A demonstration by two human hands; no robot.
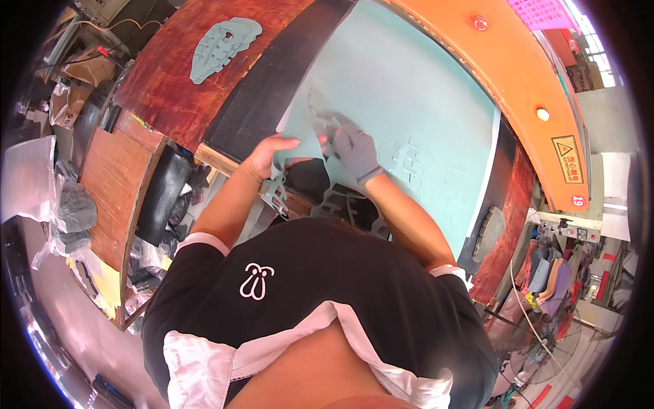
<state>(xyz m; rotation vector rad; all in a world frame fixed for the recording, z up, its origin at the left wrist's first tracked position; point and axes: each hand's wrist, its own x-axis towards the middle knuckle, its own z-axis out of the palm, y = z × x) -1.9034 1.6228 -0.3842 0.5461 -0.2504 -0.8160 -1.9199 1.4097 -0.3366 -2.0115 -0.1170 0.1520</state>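
A large pale blue-green sheet (402, 88) of thin, flexible material covers the dark work surface in front of me. My bare left hand (271, 155) is closed on the sheet's near left part, thumb on top and fingers underneath. Beside it, my right hand (354, 151) in a grey glove bends over the sheet; motion smears its fingertips, so its grip is unclear. Below both hands, cut-out scrap strips (276, 196) of the same material hang over the table's near edge. Cut outlines (410, 160) show in the sheet right of the glove.
Stacked cut pieces (225, 49) lie on the reddish-brown board (167, 88) at far left. An orange machine beam (504, 75) spans the far right side. A grey curved shape (488, 234) rests near the right edge. A wooden stand (122, 198) is at left.
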